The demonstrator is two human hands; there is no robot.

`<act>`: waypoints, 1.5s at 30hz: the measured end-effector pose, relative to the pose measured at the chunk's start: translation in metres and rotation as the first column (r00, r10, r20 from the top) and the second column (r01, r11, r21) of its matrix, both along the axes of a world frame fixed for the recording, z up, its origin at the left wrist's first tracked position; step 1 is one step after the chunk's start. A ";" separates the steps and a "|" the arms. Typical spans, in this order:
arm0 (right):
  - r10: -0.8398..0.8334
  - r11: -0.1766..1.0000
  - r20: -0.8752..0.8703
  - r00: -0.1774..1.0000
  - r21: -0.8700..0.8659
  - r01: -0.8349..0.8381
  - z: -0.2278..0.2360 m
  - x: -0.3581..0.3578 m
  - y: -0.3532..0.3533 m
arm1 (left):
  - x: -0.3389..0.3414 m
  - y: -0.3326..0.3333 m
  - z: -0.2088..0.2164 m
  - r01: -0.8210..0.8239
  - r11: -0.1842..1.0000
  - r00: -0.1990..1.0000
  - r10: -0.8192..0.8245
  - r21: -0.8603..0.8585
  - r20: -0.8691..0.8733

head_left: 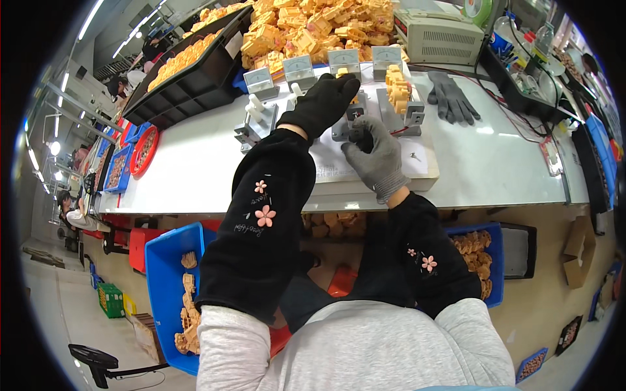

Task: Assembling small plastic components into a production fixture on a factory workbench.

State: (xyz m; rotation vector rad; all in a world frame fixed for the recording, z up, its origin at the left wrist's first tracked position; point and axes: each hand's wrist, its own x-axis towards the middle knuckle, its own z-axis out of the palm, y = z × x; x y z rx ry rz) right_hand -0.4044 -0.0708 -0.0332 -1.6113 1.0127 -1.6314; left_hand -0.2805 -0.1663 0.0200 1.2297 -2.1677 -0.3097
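My left hand point(323, 103), in a black glove, reaches across a row of grey test fixtures. Its fingertips are closed on a small orange plastic part point(343, 72) at the second fixture from the right, mostly hidden by the hand. My right hand point(379, 156), in a grey glove, is closer to me, fingers curled against the front of that same fixture point(340, 131); anything inside them is hidden. Beside it, the rightmost fixture point(390, 116) carries an upright orange plastic part point(398, 90). At the left, another fixture point(256, 125) bears white pegs and no orange part.
Several panel meters point(297, 70) line the back of the fixtures. Behind rises a heap of orange parts point(313, 29). A loose grey glove point(451, 98) lies right of the fixtures, below a beige instrument point(440, 38). A black crate point(176, 98) stands left; blue bins point(162, 287) flank me below.
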 end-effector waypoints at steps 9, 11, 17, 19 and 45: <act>-0.508 0.812 0.242 0.827 -0.185 0.553 -0.009 -0.052 0.007 | -0.016 0.083 0.013 0.107 0.979 0.664 0.061 0.175 -0.745; -0.611 0.758 0.292 0.736 -0.054 0.650 0.006 -0.069 0.002 | -0.024 0.104 0.007 0.408 0.816 0.595 0.103 0.410 -0.797; -0.561 0.825 0.132 0.817 0.164 0.540 -0.011 -0.083 -0.024 | -0.076 0.069 -0.038 0.788 0.453 0.234 0.408 0.418 -0.882; -0.510 0.860 0.189 0.839 0.143 0.491 -0.016 -0.082 -0.030 | -0.088 0.062 -0.038 0.722 0.473 0.309 0.432 0.505 -0.847; -0.346 0.934 0.241 0.907 0.176 0.310 -0.003 -0.075 -0.017 | -0.053 0.094 -0.043 -0.101 0.995 0.599 0.079 0.023 -0.797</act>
